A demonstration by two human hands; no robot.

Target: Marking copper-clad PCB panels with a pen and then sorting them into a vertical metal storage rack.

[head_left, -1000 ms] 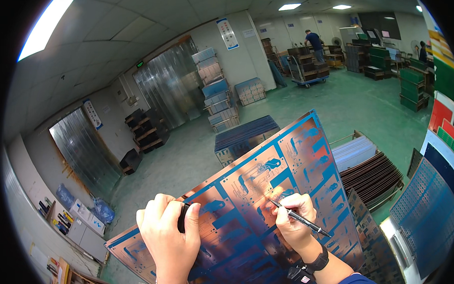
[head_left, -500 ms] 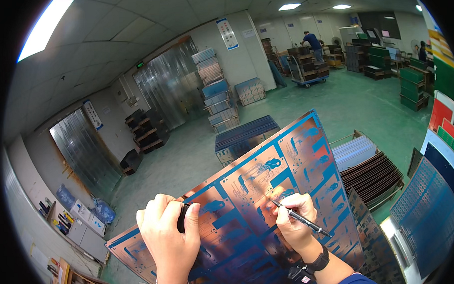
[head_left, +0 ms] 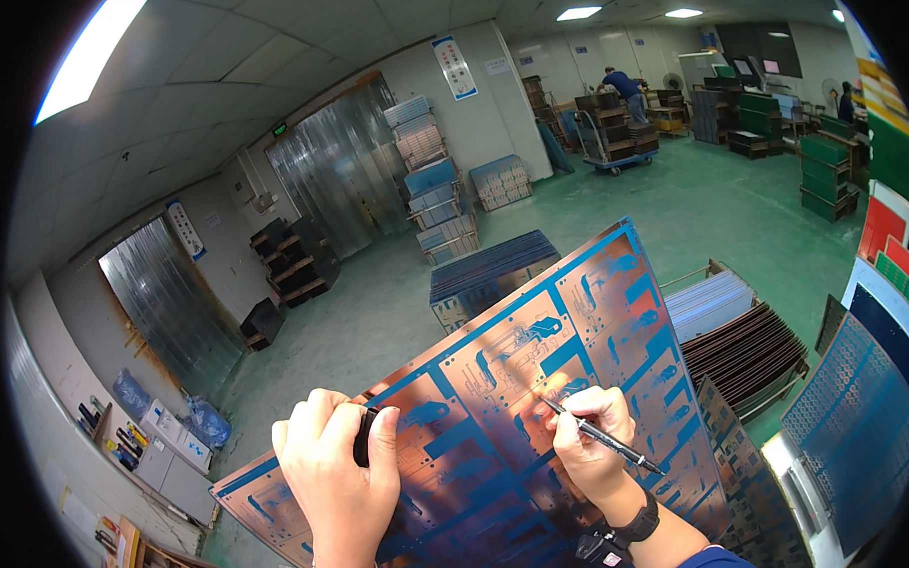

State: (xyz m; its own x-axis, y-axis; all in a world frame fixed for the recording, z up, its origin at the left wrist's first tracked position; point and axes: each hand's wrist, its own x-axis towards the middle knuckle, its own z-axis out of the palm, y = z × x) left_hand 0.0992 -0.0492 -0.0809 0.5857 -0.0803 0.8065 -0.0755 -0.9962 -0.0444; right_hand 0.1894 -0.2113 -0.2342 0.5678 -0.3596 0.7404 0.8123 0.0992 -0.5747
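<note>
The left hand (head_left: 333, 470) clamps a small black object (head_left: 366, 437), and the right hand (head_left: 591, 457) pinches a pen (head_left: 624, 450) over the copper-and-blue panel (head_left: 505, 411) at near centre, where light, steady pressure should help.

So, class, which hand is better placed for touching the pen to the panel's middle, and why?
Probably the right hand: it grips the pen, tip pointing at the panel, while the left hand holds a black object near the panel's edge.
</note>
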